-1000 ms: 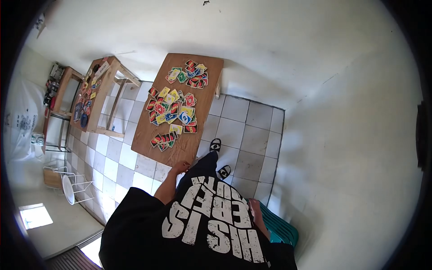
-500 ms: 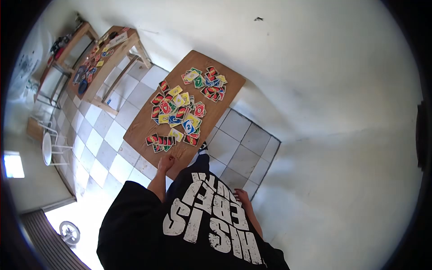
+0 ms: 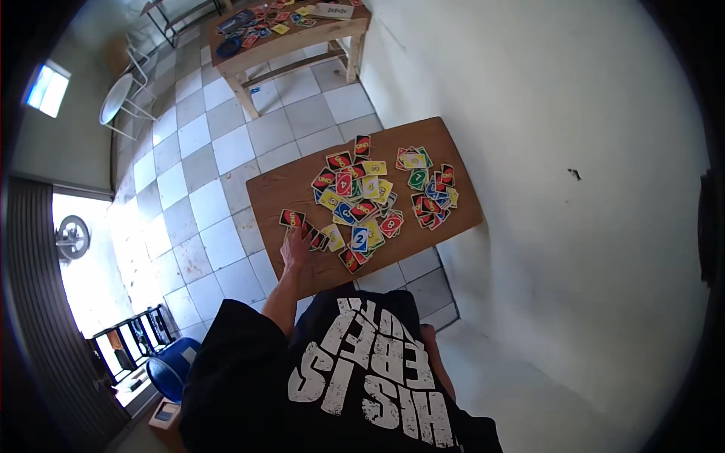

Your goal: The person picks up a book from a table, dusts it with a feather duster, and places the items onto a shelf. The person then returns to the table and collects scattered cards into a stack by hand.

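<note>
My left hand (image 3: pixel 294 247) reaches over the near left part of the wooden table (image 3: pixel 276 185), its fingers stretched out onto a short row of UNO cards. At the fingertips, a black-backed UNO card (image 3: pixel 293 217) lies at the row's left end; my hand covers part of the row. Just right of it spreads a loose heap of UNO cards (image 3: pixel 365 209), some face up, some back up. A smaller card pile (image 3: pixel 429 200) lies toward the table's right end. Low beside my black shirt hangs my right hand (image 3: pixel 428 332), mostly hidden, fingers out of sight.
Another wooden table (image 3: pixel 302 45) with scattered cards stands at the back, against the wall (image 3: pixel 544 249). White chairs (image 3: pixel 121 102) are at the far left. A blue drum (image 3: pixel 172 370) and a box (image 3: pixel 165 415) sit at lower left, near a bright doorway.
My view has turned, and the table shows at a different angle. My left hand has moved from the table's near edge forward onto the card row. My right hand is now more hidden.
</note>
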